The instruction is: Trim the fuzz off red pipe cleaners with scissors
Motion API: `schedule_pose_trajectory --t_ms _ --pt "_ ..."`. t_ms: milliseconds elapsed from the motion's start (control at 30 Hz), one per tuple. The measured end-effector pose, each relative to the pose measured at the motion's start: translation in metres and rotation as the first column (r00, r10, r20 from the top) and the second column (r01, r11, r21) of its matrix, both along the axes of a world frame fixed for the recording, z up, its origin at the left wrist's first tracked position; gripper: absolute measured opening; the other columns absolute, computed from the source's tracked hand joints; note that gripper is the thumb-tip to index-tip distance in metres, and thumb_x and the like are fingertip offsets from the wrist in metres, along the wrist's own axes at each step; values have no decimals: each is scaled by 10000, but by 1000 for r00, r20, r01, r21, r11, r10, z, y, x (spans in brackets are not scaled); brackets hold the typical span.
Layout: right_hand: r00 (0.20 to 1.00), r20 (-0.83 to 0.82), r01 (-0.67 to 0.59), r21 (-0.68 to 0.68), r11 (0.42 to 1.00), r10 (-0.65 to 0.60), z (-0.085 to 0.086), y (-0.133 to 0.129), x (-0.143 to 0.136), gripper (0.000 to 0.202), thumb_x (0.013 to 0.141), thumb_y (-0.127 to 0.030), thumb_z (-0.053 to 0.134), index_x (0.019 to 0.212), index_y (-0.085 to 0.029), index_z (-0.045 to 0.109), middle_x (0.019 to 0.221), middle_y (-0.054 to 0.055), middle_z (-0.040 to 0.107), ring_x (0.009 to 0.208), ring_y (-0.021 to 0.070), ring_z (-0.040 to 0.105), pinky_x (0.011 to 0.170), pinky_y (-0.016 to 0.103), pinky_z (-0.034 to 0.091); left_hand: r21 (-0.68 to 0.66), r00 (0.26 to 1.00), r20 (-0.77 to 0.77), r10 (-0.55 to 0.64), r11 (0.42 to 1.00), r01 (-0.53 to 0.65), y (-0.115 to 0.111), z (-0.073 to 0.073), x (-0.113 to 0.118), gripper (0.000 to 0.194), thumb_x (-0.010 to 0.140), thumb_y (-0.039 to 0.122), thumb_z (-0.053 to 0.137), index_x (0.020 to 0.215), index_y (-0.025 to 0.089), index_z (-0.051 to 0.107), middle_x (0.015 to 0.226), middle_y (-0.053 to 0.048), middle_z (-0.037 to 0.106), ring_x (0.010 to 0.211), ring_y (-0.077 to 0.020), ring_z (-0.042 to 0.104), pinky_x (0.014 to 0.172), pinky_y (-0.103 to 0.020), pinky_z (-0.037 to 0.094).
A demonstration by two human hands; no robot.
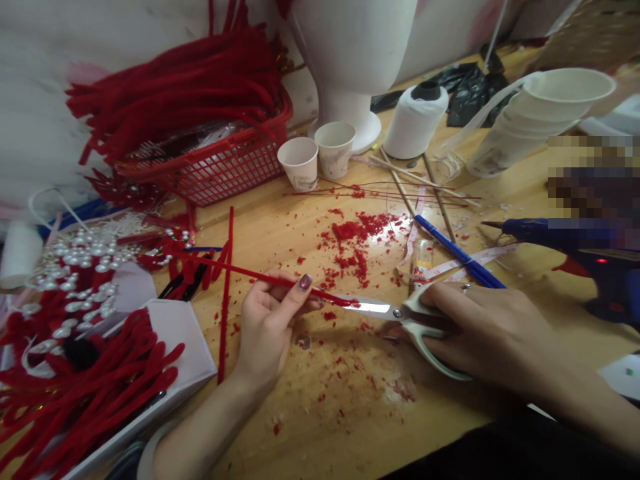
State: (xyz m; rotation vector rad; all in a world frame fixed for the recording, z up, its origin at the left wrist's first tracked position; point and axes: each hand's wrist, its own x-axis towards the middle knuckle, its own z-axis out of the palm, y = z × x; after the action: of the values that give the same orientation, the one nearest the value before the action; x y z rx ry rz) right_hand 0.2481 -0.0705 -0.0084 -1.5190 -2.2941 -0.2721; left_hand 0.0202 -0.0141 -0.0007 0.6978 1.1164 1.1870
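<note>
My left hand (273,317) pinches a red pipe cleaner (240,270) between thumb and fingers, its fuzzy end reaching right to the scissor blades. In my right hand (490,320) are scissors (397,313) with pale green handles, blades pointing left. The blades touch the pipe cleaner's tip; whether they are closed on it I cannot tell. Red fluff (363,227) lies scattered on the wooden table beyond and beneath my hands. Another red pipe cleaner (225,320) rests on the table left of my left hand.
A red basket (220,173) full of red fuzzy stems stands back left. At left are a white box (187,333) and pearl sprays (75,280). Paper cups (299,167), a thread cone (417,123) and a white mannequin head (345,53) stand behind. A blue glue gun (600,267) lies right.
</note>
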Motion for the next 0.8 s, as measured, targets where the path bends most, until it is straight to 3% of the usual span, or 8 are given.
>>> schedule_pose_trajectory --t_ms 300,467,667,800 --pt "999 1 -52 -39 998 52 5 0 1 378 908 -432 421 644 -185 530 499 4 536 417 108 483 458 240 299 41 1000 -21 6 999 -5 0 -2 2 228 629 177 795 736 148 595 654 39 649 563 -79 629 566 -181 537" --pt "999 -32 -46 -58 997 44 2 -2 2 373 880 -477 481 655 -184 532 518 2 543 430 103 482 464 242 301 59 999 -41 22 998 -19 -1 0 2 241 614 187 801 732 149 594 641 38 648 553 -76 622 559 -173 519" --pt "998 -37 -53 -43 998 51 2 -1 2 235 829 -325 517 640 -186 529 511 -2 537 431 105 495 464 244 307 -3 1000 -13 26 1000 -26 -1 0 2 266 593 186 811 735 147 590 653 36 652 550 -84 628 557 -193 543" --pt "1000 -6 -21 -48 999 21 3 -2 3 187 817 -328 509 695 -189 539 527 -11 539 430 106 476 457 243 299 -6 1000 1 15 1000 -15 -1 0 1 269 582 190 816 720 147 590 635 38 650 543 -85 632 539 -179 540"
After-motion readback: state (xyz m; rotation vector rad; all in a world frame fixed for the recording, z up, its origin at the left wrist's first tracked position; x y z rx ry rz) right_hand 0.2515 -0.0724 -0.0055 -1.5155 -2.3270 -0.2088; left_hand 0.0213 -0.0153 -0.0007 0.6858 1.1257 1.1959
